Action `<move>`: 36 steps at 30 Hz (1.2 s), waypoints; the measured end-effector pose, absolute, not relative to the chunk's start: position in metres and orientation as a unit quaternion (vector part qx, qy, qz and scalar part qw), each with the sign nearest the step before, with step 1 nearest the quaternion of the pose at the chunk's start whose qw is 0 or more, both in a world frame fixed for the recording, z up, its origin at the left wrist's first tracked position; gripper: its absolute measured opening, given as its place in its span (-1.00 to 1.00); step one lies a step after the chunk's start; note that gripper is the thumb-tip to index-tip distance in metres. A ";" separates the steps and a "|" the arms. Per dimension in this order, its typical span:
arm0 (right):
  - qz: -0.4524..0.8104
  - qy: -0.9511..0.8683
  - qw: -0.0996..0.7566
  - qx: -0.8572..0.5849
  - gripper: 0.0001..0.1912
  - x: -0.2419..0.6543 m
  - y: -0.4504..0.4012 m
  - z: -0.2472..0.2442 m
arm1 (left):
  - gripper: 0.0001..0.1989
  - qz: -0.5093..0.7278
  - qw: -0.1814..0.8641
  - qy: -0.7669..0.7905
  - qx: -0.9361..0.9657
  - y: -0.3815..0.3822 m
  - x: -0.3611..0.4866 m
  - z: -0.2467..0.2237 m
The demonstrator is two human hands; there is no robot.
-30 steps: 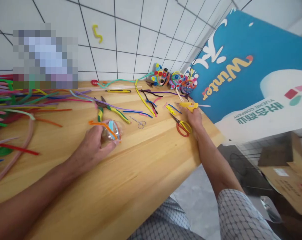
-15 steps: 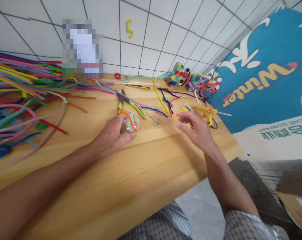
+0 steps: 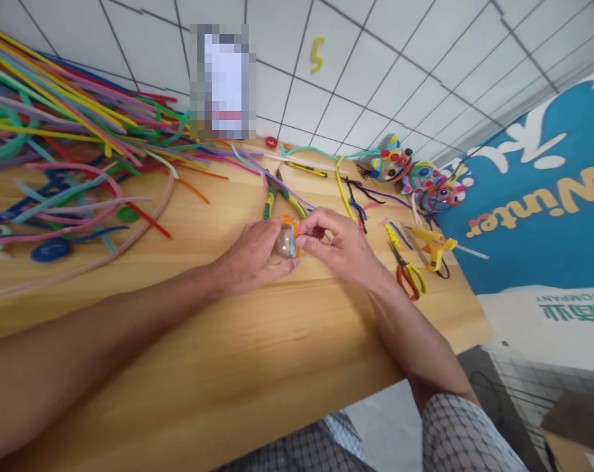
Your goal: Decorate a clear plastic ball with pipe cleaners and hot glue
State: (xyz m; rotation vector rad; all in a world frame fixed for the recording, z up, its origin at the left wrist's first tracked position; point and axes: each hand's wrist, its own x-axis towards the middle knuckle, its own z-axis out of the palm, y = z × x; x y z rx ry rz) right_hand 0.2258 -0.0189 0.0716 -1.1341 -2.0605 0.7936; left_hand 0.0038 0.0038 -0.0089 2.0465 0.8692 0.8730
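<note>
My left hand is closed around a small clear ball, palm behind it and thumb along its near side. Orange pipe cleaner and a light blue strip run over the ball's right side. With thumb and index finger pinched, my right hand grips at the orange pipe cleaner on that side; the exact contact is partly hidden. Just beyond my hands lie green-yellow pliers, their handles partly covered. To the right, red-and-yellow-handled scissors rest on the wooden table.
Many loose pipe cleaners are heaped at left. A utility knife lies near the tiled wall. Decorated balls stand at the back right, behind a yellow glue gun. A blurred upright panel leans at the wall.
My right hand has come left from beside the glue gun to the ball and pinched at it, uncovering the red-and-yellow scissors. The orange pipe cleaner now sits bent at the ball's side. The view has shifted left.
</note>
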 end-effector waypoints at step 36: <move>0.347 -0.685 0.398 -0.502 -0.81 0.215 -0.017 0.041 | -0.39 0.343 0.340 0.321 0.815 0.003 -0.002 -0.013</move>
